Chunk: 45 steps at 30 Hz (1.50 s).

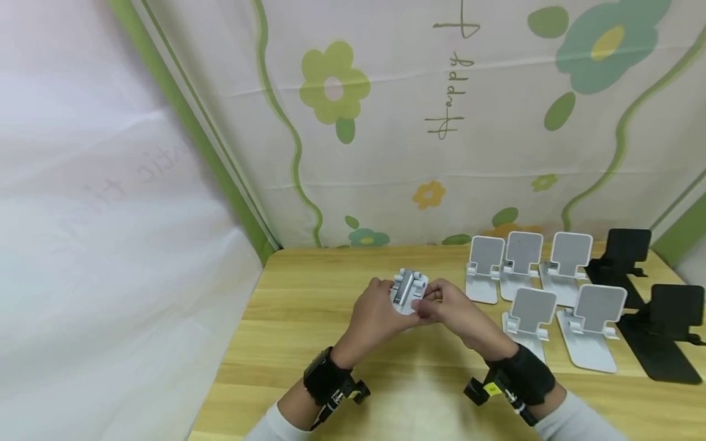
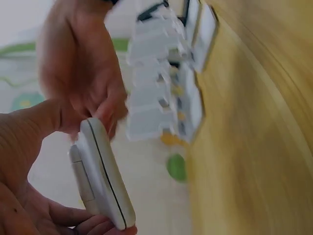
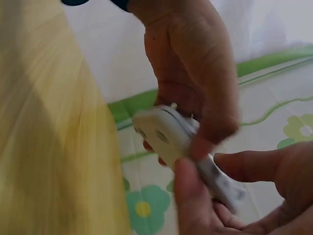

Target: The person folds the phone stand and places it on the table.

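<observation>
A folded white phone stand (image 1: 405,294) with a grey metal bar across its face is held up above the table between both hands. My left hand (image 1: 375,309) grips it from its left side, the fingers curled behind it. With thumb and fingers my right hand (image 1: 455,312) pinches its lower right edge. In the left wrist view the flat folded stand (image 2: 110,171) is seen edge-on, a thin dark seam between its layers. The right wrist view shows the stand (image 3: 168,139) blurred, partly hidden by fingers.
On the right of the wooden table (image 1: 298,288) stand several unfolded white phone stands (image 1: 598,306), with two black phone stands (image 1: 667,318) at the far right. A flowered curtain (image 1: 375,165) hangs behind the table, and a white cloth (image 1: 110,275) hangs at the left.
</observation>
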Available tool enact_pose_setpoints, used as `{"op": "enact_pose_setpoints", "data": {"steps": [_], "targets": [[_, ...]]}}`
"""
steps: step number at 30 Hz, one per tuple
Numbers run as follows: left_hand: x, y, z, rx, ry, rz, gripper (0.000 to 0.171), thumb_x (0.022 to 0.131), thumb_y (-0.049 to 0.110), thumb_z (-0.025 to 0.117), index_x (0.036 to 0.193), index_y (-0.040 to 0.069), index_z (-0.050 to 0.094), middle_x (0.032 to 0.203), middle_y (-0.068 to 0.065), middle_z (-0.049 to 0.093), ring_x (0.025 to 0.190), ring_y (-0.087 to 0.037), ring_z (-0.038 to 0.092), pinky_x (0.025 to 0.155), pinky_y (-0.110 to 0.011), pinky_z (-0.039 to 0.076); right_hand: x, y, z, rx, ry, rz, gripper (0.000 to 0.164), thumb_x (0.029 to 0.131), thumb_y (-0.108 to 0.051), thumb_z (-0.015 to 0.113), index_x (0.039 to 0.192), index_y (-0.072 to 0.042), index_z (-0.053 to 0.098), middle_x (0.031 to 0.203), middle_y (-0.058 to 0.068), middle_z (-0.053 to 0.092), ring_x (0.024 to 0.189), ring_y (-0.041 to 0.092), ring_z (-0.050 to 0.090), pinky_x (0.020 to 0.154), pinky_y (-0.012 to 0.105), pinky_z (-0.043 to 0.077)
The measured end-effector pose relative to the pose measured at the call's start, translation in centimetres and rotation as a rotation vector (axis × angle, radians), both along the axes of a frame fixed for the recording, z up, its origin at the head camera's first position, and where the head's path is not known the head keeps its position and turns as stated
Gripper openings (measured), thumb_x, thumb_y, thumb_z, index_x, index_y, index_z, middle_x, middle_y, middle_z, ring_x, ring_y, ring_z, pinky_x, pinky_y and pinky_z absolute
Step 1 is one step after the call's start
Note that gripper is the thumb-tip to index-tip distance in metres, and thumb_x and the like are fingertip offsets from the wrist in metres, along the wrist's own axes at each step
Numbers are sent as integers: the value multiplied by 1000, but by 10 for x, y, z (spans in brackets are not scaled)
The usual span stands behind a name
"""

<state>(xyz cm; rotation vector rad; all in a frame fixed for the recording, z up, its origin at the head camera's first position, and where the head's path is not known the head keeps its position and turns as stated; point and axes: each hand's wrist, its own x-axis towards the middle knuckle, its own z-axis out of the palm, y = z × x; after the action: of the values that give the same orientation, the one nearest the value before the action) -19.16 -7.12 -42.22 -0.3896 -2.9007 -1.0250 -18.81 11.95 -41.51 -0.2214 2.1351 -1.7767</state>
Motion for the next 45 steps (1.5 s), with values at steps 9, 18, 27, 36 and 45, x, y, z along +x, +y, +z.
{"op": "enact_pose_setpoints", "data": {"steps": [9, 18, 27, 36, 45], "targets": [[-46, -87, -28, -144, -59, 295, 55, 70, 40, 87, 103, 1, 66, 94, -10, 58, 75, -22, 56, 54, -31, 49, 7, 53, 11, 690, 546, -170, 42, 100, -32, 68, 120, 4, 64, 113, 22, 69, 102, 39, 66, 84, 54, 54], [-85, -189, -36, -238, -49, 528, 49, 79, 42, 80, 91, -2, 65, 96, -21, 58, 80, -33, 59, 61, -42, 49, 7, 110, 8, 1015, 874, -278, 38, 77, -9, 86, 106, 10, 70, 102, 31, 69, 96, 52, 60, 79, 61, 50], [-100, -220, -47, -222, -144, 606, 42, 81, 35, 76, 89, -6, 67, 96, -24, 58, 82, -37, 59, 64, -45, 48, 2, 129, 6, 1065, 869, -235, 24, 76, 6, 80, 99, 3, 75, 85, 17, 70, 72, 34, 63, 50, 35, 42], [-102, -233, -61, -289, -134, 644, 34, 80, 30, 78, 79, -1, 66, 93, -25, 61, 89, -41, 59, 72, -50, 50, 5, 129, -6, 1053, 752, -229, 21, 82, 5, 76, 103, 2, 74, 95, 22, 72, 73, 34, 66, 53, 41, 50], [-105, -232, -59, -328, -210, 595, 37, 83, 32, 76, 88, -4, 67, 96, -26, 59, 92, -42, 58, 73, -49, 50, 4, 132, -8, 1036, 722, -253, 20, 84, 6, 75, 103, 2, 74, 96, 23, 71, 74, 35, 67, 50, 39, 49]]}}
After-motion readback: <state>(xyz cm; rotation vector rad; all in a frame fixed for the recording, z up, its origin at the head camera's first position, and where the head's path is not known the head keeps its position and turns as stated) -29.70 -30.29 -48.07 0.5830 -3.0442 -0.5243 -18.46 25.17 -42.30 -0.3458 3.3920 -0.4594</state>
